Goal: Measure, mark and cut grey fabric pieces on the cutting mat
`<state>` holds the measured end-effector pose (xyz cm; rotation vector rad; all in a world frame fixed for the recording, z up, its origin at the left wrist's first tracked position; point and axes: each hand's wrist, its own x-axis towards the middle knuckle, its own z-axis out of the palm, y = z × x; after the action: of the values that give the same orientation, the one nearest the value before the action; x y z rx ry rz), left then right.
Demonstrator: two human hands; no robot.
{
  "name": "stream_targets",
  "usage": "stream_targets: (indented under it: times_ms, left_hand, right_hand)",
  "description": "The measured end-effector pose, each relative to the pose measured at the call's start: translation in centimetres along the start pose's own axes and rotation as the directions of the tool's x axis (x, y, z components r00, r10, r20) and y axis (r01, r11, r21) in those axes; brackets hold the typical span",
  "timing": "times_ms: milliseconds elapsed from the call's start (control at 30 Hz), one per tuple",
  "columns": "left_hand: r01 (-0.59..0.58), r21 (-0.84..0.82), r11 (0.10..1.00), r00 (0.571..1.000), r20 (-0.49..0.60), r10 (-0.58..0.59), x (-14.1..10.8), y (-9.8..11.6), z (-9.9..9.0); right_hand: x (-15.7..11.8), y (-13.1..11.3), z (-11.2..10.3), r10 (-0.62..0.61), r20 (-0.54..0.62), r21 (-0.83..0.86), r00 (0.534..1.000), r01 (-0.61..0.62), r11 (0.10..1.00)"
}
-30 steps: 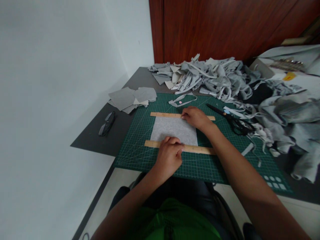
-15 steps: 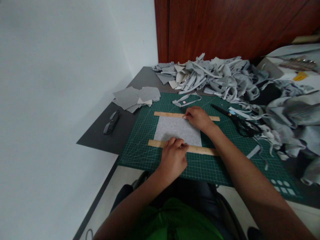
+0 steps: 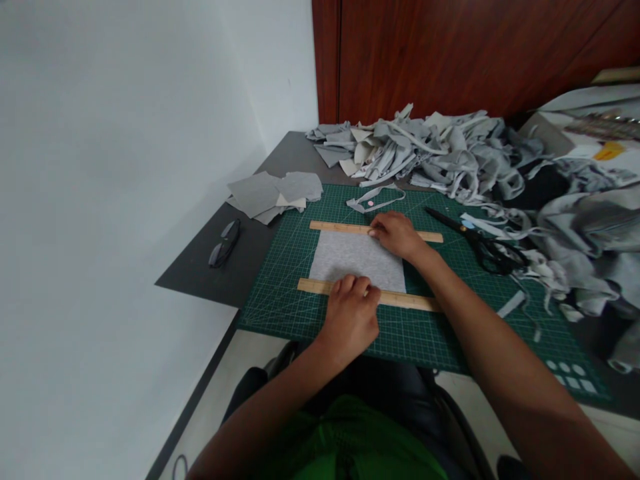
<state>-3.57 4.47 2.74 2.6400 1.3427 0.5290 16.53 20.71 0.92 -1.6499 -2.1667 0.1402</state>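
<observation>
A piece of light grey fabric [image 3: 357, 259] lies flat on a green cutting mat [image 3: 280, 293]. Along its far edge runs a wooden ruler [image 3: 333, 227], and a second wooden ruler [image 3: 407, 300] lies across its near edge. My left hand [image 3: 350, 317] rests on the near ruler with curled fingers closed on it, hiding its middle. At the far ruler, my right hand [image 3: 397, 233] has its thumb and fingers closed on the strip, near the fabric's far edge. My right forearm covers the right end of the near ruler.
Black scissors [image 3: 477, 243] lie on the right of the mat. Grey fabric scraps [image 3: 430, 150] are heaped behind and to the right. Cut grey pieces [image 3: 273, 193] and eyeglasses [image 3: 225, 243] lie at the left. A thin fabric loop [image 3: 377, 200] sits beyond the far ruler.
The whole view has shifted very slightly. Both hands stay on their rulers, and the fabric and rulers keep their places on the mat.
</observation>
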Motion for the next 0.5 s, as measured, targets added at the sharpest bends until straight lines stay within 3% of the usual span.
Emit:
stream_targets:
  times_ms: [167,500]
  left_hand:
    - [-0.008,0.039,0.999,1.000,-0.013,0.009,-0.1,0.0,0.3]
    - [-0.023,0.049,0.999,0.999,-0.037,0.025,-0.1,0.1,0.4]
  right_hand:
    - [-0.2,-0.4,-0.4,-0.006,0.001,-0.022,1.000,0.006,1.000]
    - [-1.2,-3.2,-3.3,-0.128,0.169,-0.249,0.977,0.168,0.954]
